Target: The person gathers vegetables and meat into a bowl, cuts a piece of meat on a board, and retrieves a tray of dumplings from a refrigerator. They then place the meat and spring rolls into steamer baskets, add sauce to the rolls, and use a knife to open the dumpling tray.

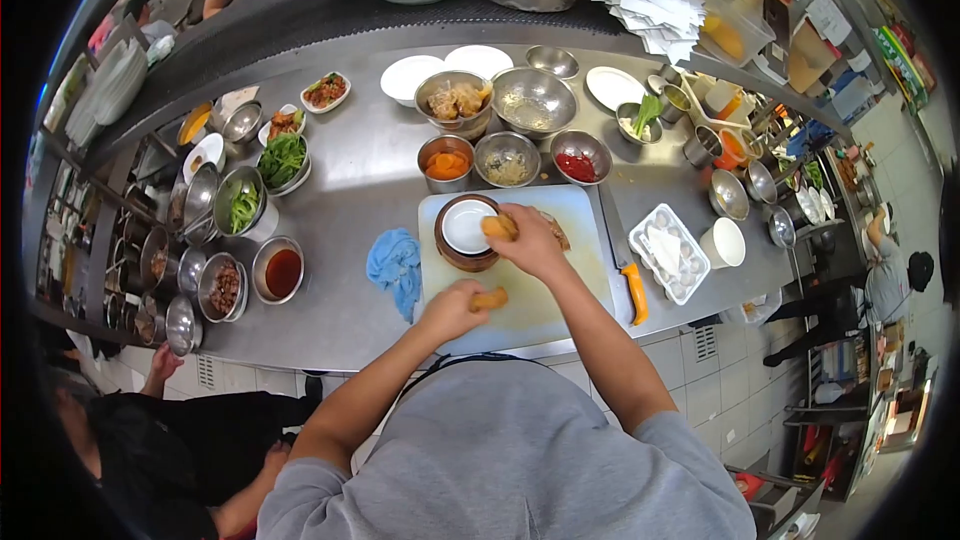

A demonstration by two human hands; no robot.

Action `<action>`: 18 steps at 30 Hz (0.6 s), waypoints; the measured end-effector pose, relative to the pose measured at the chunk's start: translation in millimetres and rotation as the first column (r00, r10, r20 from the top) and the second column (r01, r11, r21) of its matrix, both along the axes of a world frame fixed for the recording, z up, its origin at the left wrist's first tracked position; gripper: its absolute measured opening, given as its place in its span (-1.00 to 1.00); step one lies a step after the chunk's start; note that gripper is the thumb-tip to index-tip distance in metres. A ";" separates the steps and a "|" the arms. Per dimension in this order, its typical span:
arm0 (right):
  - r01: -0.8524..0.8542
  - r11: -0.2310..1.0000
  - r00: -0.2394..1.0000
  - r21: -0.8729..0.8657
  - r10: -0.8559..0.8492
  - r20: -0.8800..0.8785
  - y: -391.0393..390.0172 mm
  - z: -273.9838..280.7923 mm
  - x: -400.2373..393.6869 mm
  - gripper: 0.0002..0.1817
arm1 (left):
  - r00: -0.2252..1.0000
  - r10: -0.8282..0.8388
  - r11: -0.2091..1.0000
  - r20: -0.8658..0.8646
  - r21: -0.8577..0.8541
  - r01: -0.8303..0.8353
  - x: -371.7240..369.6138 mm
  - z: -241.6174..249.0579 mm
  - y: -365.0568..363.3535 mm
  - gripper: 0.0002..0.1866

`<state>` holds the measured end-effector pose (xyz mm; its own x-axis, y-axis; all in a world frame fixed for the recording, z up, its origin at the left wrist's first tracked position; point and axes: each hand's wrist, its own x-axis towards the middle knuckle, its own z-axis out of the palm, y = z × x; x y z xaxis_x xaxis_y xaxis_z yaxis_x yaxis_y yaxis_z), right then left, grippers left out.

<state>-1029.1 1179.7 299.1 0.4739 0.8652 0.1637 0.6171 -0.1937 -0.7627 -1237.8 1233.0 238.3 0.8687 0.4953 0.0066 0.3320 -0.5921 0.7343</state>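
Note:
In my left hand [452, 314] is a golden-brown, fried-looking piece [490, 299], held low over the white cutting board [590, 280]. My right hand [535, 242] grips a similar golden-brown piece [499, 228] at the right rim of a round brown pot [450, 251]. A white dish [468, 226] sits in the pot's mouth. Partly hidden behind my right hand, some brown food [556, 230] lies on the board. The exact kind of the two held pieces cannot be made out.
A yellow-handled knife [633, 290] lies along the board's right edge, beside an egg tray [668, 252]. A blue cloth [395, 270] is on the left. Metal bowls of ingredients, such as orange slices [446, 164], line the back. A co-worker [200, 450] stands close at my left.

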 end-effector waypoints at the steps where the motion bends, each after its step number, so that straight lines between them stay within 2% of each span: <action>1: 0.008 0.998 1.000 -0.061 -0.007 0.014 14.0 0.6 -2.9 -0.28 | 1.000 -0.010 1.000 -0.002 0.007 0.010 -8.2 0.8 11.4 -0.61; 2: 0.011 0.992 1.000 -0.123 -0.008 0.029 23.8 1.0 -7.4 -0.27 | 0.989 0.134 0.985 0.062 -0.115 -0.126 -18.2 1.3 22.8 -0.65; 3: 0.004 0.994 0.999 -0.106 0.000 0.037 32.0 -6.5 -9.4 -0.35 | 0.952 0.285 0.936 0.108 -0.244 -0.253 -25.4 1.8 31.5 -0.70; 4: -0.001 0.995 0.999 -0.102 0.005 0.038 37.2 -14.6 -7.6 -0.35 | 0.951 0.290 0.936 0.110 -0.241 -0.257 -28.3 1.6 39.1 -0.70; 6: -0.092 0.974 0.986 -0.207 0.117 0.115 43.4 -31.4 -4.0 -0.46 | 0.852 0.513 0.703 0.106 -0.622 -0.345 -29.6 1.5 55.3 -0.73; 7: -0.094 0.987 0.981 -0.129 0.114 0.159 41.7 -35.0 -3.0 -0.53 | 0.820 0.566 0.628 0.086 -0.689 -0.362 -26.2 20.5 53.5 -0.72; 8: -0.099 0.987 0.979 -0.129 0.119 0.163 41.4 -38.8 -1.1 -0.53 | 0.816 0.571 0.626 0.089 -0.690 -0.362 -18.7 25.5 55.2 -0.72; 10: -0.022 0.999 0.989 0.027 0.026 -0.143 33.8 -30.1 -2.7 -0.53 | 0.770 0.618 0.628 0.158 -0.689 -0.362 -6.0 25.2 54.8 -0.70; 11: -0.015 1.000 0.990 0.023 0.018 -0.138 31.8 -25.8 -4.2 -0.53 | 0.774 0.613 0.627 0.160 -0.694 -0.354 5.3 20.8 55.1 -0.70; 13: -0.082 0.997 0.869 0.012 0.077 -0.489 33.0 -11.5 -11.6 -0.49 | 0.722 0.546 0.760 0.426 -0.614 -0.212 37.8 7.0 56.5 -0.62; 14: -0.112 0.991 0.861 0.074 0.134 -0.491 33.9 -11.1 -14.5 -0.45 | 0.739 0.510 0.774 0.441 -0.611 -0.169 46.9 7.6 55.2 -0.62; 15: -0.125 0.982 0.860 0.142 0.179 -0.478 35.0 -15.3 -15.3 -0.40 | 0.836 0.372 0.901 0.404 -0.374 -0.220 51.5 14.0 54.6 -0.55; 16: -0.055 0.983 0.940 0.177 0.111 -0.324 39.7 -33.0 -8.0 -0.37 | 0.910 0.233 0.972 0.343 -0.098 -0.212 60.5 21.6 54.8 -0.48; 17: 0.014 0.976 0.986 0.215 0.022 -0.163 41.6 -46.4 1.3 -0.35 | 0.908 0.141 0.975 0.394 0.105 -0.197 66.1 28.1 54.8 -0.42; 18: 0.074 0.993 0.983 0.096 -0.056 -0.176 36.7 -35.7 5.8 -0.32 | 0.898 0.044 0.933 0.438 0.303 -0.193 69.6 33.2 57.4 -0.36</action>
